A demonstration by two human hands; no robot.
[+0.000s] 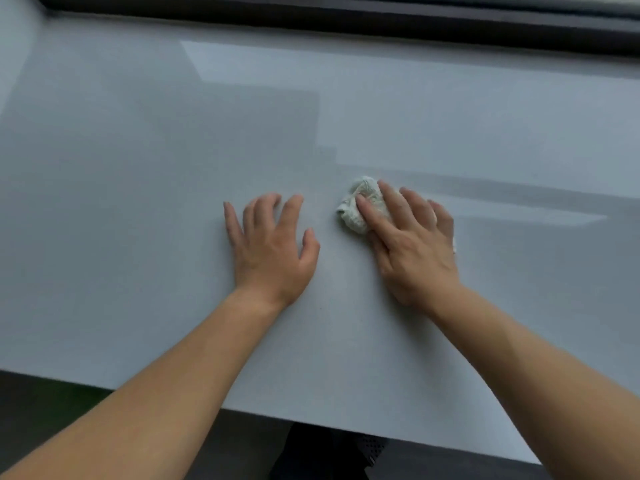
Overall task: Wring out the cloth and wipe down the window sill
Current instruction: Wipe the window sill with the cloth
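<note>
A small crumpled white cloth [358, 207] lies on the wide pale grey window sill [156, 150]. My right hand [412, 244] lies flat on top of the cloth, fingers straight, pressing it to the sill; most of the cloth is hidden under the palm and only its far left part shows. My left hand [273, 247] rests on the bare sill just left of the cloth, fingers spread and slightly bent, holding nothing.
A dark window frame [346, 22] runs along the far edge of the sill. The sill's near edge [311, 420] crosses the bottom of the view, with dark floor and a dark shoe [349, 455] below it.
</note>
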